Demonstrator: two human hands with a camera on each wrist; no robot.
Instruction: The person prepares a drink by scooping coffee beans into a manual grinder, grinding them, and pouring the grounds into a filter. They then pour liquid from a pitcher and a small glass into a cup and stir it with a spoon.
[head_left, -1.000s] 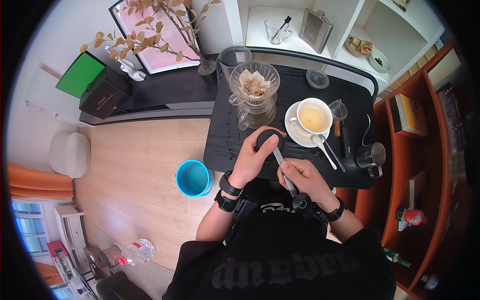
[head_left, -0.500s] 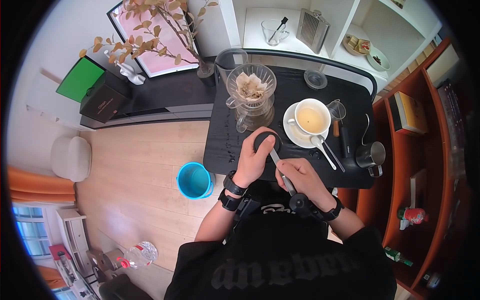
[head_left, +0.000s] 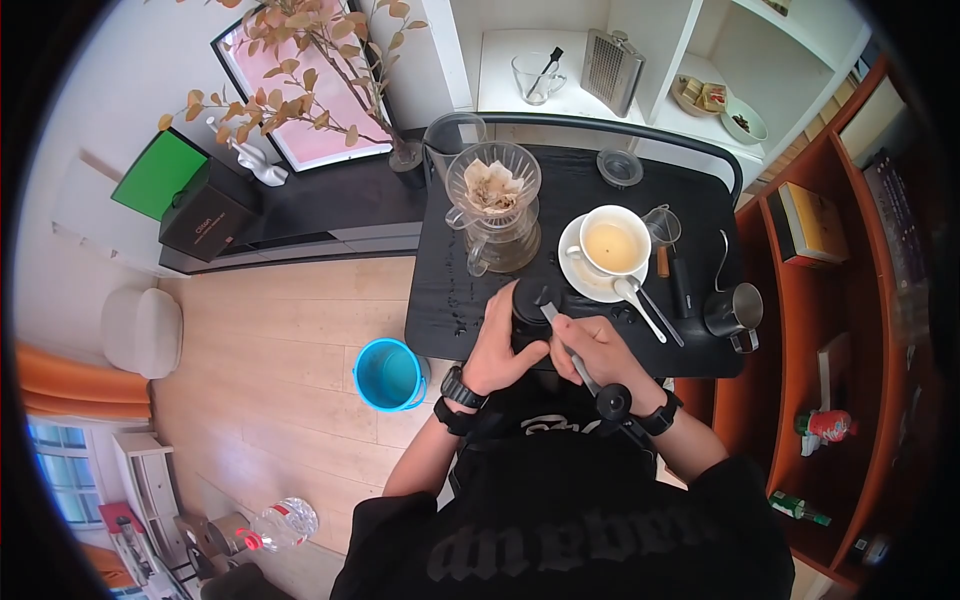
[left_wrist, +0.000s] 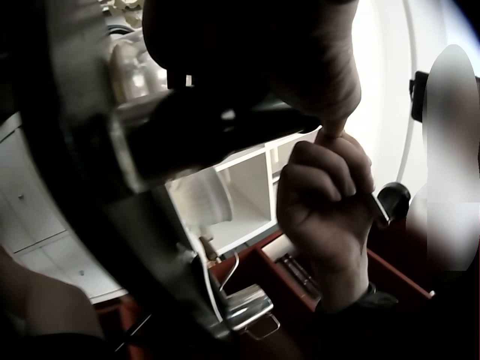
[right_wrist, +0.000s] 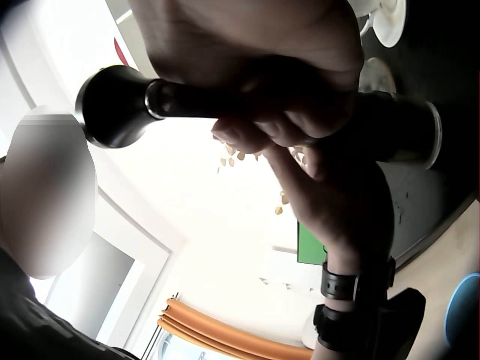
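Observation:
My left hand (head_left: 495, 350) holds a black hand coffee grinder (head_left: 530, 300) upright at the near edge of the black table (head_left: 440, 320). Its thumb lies off the grinder's top, pointing toward my right hand. In the left wrist view the dark grinder body (left_wrist: 217, 131) has a clear lower end. My right hand (head_left: 605, 352) grips the metal crank handle (head_left: 585, 373), whose far end overlaps the grinder's top. The handle's black knob (head_left: 613, 402) sticks out below that hand; in the right wrist view this knob (right_wrist: 116, 105) shows large.
A glass dripper (head_left: 493, 185) with a used filter stands on a glass server (head_left: 510, 240). Right of it are a cup (head_left: 612, 240) on a saucer with a spoon (head_left: 640, 305), a strainer (head_left: 662, 225) and a metal pitcher (head_left: 735, 310). A blue bucket (head_left: 390, 375) stands on the floor.
My left thumb has come off the crank's end on the grinder's top and swung down toward the right hand. The right hand keeps its grip on the handle. The head view has tilted slightly.

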